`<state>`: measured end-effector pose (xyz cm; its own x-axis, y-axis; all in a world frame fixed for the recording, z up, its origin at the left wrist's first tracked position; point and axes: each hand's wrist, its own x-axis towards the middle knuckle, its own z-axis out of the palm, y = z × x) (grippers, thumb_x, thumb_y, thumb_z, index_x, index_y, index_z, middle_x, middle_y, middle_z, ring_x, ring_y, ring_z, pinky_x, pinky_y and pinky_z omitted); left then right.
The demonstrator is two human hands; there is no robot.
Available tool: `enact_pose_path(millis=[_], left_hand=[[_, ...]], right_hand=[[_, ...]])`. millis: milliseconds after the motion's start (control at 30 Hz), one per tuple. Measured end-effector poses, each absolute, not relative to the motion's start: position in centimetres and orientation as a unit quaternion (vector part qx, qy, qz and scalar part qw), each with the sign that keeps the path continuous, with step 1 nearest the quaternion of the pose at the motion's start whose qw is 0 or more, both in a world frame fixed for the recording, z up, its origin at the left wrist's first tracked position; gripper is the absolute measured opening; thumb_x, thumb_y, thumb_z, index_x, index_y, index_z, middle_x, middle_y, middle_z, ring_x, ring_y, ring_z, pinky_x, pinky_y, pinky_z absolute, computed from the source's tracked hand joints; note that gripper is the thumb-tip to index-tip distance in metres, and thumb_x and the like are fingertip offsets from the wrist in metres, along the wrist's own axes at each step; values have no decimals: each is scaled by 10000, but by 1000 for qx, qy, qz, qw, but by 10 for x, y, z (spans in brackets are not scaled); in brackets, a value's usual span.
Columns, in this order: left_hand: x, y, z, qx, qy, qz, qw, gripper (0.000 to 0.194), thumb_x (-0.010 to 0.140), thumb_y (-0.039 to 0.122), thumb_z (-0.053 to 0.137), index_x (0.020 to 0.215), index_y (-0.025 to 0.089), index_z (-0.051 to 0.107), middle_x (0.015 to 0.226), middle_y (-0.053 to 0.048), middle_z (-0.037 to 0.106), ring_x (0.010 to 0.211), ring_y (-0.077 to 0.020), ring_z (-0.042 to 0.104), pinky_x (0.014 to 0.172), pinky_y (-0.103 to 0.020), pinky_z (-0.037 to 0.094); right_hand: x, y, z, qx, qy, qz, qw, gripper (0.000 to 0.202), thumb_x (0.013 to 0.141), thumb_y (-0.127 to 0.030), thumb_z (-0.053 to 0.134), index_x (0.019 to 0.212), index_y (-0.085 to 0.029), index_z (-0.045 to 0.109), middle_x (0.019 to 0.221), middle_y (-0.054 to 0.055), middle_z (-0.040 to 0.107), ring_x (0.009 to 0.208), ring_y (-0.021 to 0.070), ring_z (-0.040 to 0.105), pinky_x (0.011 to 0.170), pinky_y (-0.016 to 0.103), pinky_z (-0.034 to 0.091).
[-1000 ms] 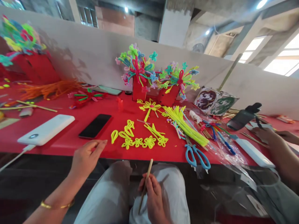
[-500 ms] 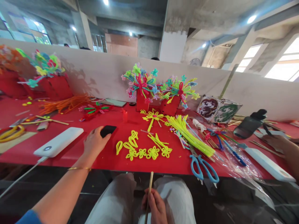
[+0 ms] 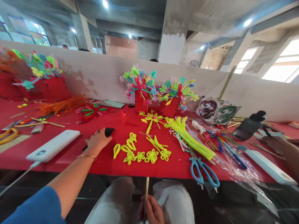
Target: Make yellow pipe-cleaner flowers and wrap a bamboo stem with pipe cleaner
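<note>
My left hand (image 3: 99, 141) lies over a flat black object, perhaps a phone (image 3: 109, 132), at the near left of the table. Its far end and a bit of its near end show; my palm and fingers cover the middle. Above my lap, my right hand (image 3: 153, 211) is closed around a thin wooden stick (image 3: 146, 193), which points upward. On the table between the hands lie bright yellow pipe-cleaner flowers (image 3: 151, 156), loops (image 3: 131, 142) and short crossed stems (image 3: 156, 143). Behind them is a larger yellow pipe-cleaner flower (image 3: 153, 118) with a red centre.
Blue-handled scissors (image 3: 202, 172) overhang the front edge beside a yellow pipe-cleaner bundle (image 3: 193, 137). A white power bank (image 3: 54, 145) with a cable lies left. Red flower boxes (image 3: 170, 107) line the partition. At right are a dark bottle (image 3: 249, 126) and another person's hand (image 3: 274, 143).
My left hand has shifted slightly right and further over the black object, covering more of it. My right hand still holds the stick, a little lower. The view has tilted slightly.
</note>
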<state>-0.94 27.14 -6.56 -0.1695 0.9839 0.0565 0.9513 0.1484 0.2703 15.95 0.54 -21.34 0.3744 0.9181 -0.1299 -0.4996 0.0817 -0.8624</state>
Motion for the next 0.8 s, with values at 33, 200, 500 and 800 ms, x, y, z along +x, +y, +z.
enact_pose_path(millis=[33, 200, 500, 800], left_hand=[[-9, 272, -66, 643, 753, 121, 65, 685, 752, 434, 526, 1374, 158, 450, 1374, -272, 523, 1189, -498, 522, 934, -680, 375], [-6, 273, -68, 649, 748, 125, 58, 681, 760, 415, 509, 1386, 160, 424, 1412, -266, 476, 1175, -512, 524, 917, -670, 390], [-5, 271, -59, 648, 740, 168, 59, 671, 738, 412, 563, 1356, 167, 470, 1408, -275, 484, 1192, -547, 498, 898, -725, 381], [21, 151, -69, 722, 574, 377, 81, 462, 810, 452, 457, 1149, 173, 602, 1237, -144, 670, 1182, -295, 593, 1054, -403, 428]], right_hand=[[161, 5, -214, -450, -235, 507, 696, 499, 717, -695, 642, 756, -199, 677, 454, -40, 501, 373, 110, 449, 385, 222, 406], [175, 6, -210, -454, -292, 536, 648, 527, 700, -712, 639, 748, -189, 681, 473, -6, 547, 397, 134, 493, 403, 244, 449], [175, 7, -218, -460, -319, 514, 650, 524, 740, -713, 595, 779, -196, 673, 440, -23, 518, 343, 116, 431, 356, 227, 399], [172, 4, -231, -483, -325, 520, 625, 498, 777, -678, 589, 788, -193, 704, 524, -11, 525, 463, 122, 454, 441, 218, 401]])
